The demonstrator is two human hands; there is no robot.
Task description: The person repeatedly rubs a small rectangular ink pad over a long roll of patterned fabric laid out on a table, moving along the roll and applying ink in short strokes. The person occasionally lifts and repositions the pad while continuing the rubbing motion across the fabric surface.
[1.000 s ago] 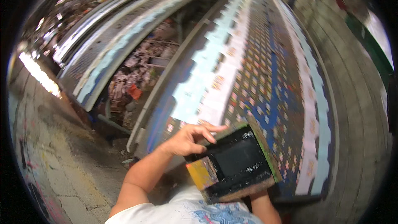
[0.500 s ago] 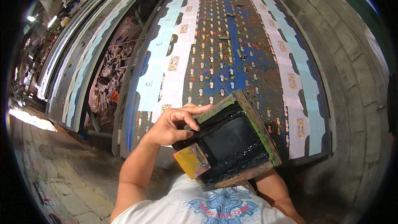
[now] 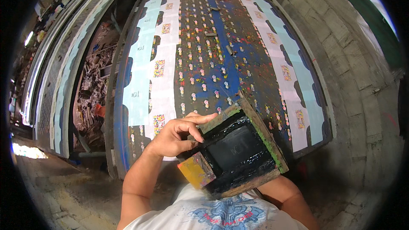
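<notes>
A small wooden screen-printing frame [image 3: 264, 138] is held tilted in front of my chest, above the near end of the long table. Wet-looking black ink coats its inner border, around a dark mesh window [image 3: 234, 145] with a faint mark. My left hand [image 3: 177, 135] is closed on the frame's upper left side, thumb and fingers bent around it, index finger stretched along the edge. Just below that hand, a yellow, ink-stained block [image 3: 197, 170] lies across the frame's left corner. My right forearm [image 3: 283, 194] passes under the frame, which hides that hand.
The long printing table [image 3: 200, 59] carries pale blue and white fabric panels [image 3: 136, 98] down both sides, several with colourful prints. Small rollers [image 3: 230, 50] lie along its blue-stained middle. Left is a debris-filled gap [image 3: 91, 89] beside another table; a block wall [image 3: 349, 59] stands right.
The table has shifted left in view. The frame and my left hand stay nearly in place before me, the frame turning slightly. The faint mark on the mesh shows more clearly.
</notes>
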